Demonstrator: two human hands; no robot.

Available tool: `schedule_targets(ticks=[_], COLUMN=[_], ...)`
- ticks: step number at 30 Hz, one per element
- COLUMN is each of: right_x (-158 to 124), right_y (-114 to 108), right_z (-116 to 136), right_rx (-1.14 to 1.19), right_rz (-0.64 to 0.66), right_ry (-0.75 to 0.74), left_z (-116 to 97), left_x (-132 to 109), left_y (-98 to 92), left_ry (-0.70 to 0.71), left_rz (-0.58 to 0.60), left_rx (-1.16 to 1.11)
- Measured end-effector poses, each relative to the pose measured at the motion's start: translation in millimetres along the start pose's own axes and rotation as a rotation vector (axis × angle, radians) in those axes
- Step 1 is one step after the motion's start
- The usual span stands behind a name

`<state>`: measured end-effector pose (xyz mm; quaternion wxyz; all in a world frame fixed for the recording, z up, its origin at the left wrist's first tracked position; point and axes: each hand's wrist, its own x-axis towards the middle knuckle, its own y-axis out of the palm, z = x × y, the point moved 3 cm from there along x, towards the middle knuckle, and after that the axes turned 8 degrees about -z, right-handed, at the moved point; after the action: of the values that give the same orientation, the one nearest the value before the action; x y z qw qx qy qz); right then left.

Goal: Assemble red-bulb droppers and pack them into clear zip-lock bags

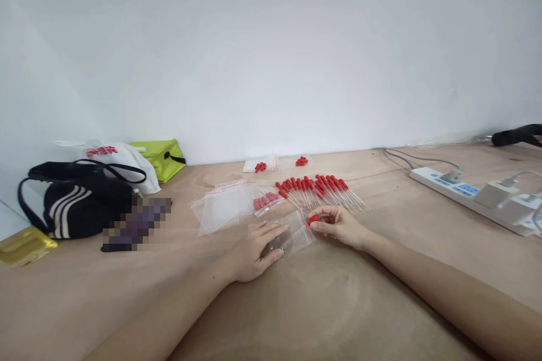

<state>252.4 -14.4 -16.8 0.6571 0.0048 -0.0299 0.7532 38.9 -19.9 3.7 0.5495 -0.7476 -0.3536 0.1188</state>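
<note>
My left hand [258,249] lies on a small clear plastic bag [296,231], with its fingers pinching the bag's near edge. My right hand [339,224] is closed on a red-capped dropper [313,219] at the bag's mouth. Just behind lies a row of several clear droppers with red caps [317,189]. A filled bag of red caps [266,202] and a pile of empty clear bags [220,206] lie to the left of the row.
Two small bags with red pieces [260,166] lie by the wall. A black striped bag [76,203], a white plastic bag [118,158] and a green pouch [158,158] sit at the left. A white power strip [466,194] with plugs runs along the right.
</note>
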Motion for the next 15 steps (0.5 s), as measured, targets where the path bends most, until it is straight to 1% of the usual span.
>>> schedule_targets(ticks=[2,5,7,10,13,15], right_x=[1,0,-1,-1,1,2], right_y=[1,9,13,13,8,3], right_z=[0,-2,-1,-1,-2,-2], right_rx=[0.001,0.060,0.096,0.097,0.068,0.009], right_rz=[0.074,0.215,0.265,0.256,0.231,0.224], right_ry=[-0.025,-0.044,-0.079,-0.118,-0.089,-0.049], left_z=[0,2,2,2,3,6], left_x=[0,0,0,0,-4,-8], left_y=[0.8,2.8,3.4,0.7,-6.2,-10.8], left_ry=[0.000,0.015,0.023,0.029,0.041,0.046], left_rz=[-0.004,-0.012,-0.016,-0.014,0.002,0.024], left_rx=[-0.005,-0.009,-0.008,-0.022,-0.040,-0.033])
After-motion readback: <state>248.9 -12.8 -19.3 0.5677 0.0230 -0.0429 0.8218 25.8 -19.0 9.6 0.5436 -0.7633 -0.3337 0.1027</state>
